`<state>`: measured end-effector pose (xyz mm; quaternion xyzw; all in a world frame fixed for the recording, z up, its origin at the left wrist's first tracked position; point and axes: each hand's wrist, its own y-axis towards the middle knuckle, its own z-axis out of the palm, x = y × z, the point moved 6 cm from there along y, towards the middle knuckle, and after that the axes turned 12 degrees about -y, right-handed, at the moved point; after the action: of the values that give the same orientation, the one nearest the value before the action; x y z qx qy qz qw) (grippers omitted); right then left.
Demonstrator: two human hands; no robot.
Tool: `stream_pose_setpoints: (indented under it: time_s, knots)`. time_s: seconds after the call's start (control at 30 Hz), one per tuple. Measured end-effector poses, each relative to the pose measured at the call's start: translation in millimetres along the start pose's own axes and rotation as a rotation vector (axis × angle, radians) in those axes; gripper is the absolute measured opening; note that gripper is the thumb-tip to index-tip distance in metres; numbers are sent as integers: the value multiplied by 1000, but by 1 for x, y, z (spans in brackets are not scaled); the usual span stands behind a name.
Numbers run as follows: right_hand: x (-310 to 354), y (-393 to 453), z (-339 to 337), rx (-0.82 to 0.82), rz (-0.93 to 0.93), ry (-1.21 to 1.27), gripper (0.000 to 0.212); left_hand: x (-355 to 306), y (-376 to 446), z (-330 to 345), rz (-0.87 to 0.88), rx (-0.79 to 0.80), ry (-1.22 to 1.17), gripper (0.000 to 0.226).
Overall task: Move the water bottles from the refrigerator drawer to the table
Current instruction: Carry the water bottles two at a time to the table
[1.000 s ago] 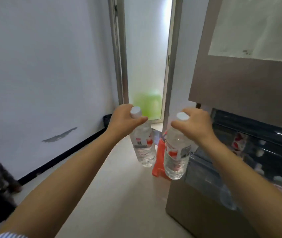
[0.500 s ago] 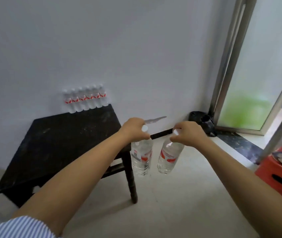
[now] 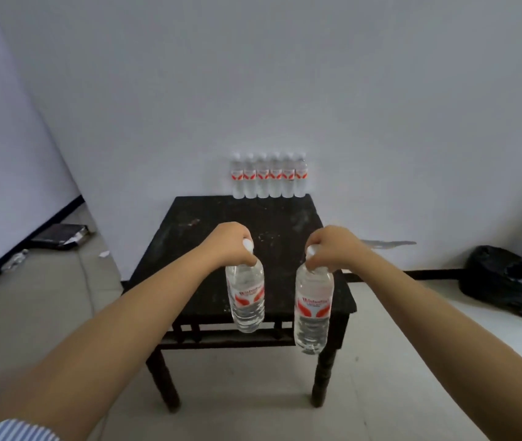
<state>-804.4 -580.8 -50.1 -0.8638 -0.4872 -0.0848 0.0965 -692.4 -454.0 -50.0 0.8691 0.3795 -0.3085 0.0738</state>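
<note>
My left hand (image 3: 232, 245) grips the neck of a clear water bottle (image 3: 245, 297) with a red-and-white label, hanging upright over the near part of the black table (image 3: 208, 218). My right hand (image 3: 328, 249) holds a second water bottle (image 3: 313, 313) the same way, over the table's near right corner. Both bottles hang in the air, apart from each other. Several more water bottles (image 3: 268, 176) stand in a tight row against the white wall at the table's back edge. The refrigerator is out of view.
A black bag (image 3: 504, 284) lies on the floor by the wall at the right. A dark flat object (image 3: 59, 237) and small scraps lie on the floor at the left. Pale floor surrounds the table's legs.
The view has swung left from the refrigerator and door to face the table squarely. Both hands, each still holding a bottle, now hang over the table's near edge.
</note>
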Motion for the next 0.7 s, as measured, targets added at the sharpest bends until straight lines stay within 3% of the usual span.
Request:
stream_pose_setpoints:
  time_s: [0.4, 0.7]
  knots:
    - [70, 233, -8, -2, -244, -27, 37, 88, 171, -90, -168, -87, 49, 32]
    - [107, 387, 1, 21, -242, -64, 38, 157, 302, -140, -183, -101, 61, 31]
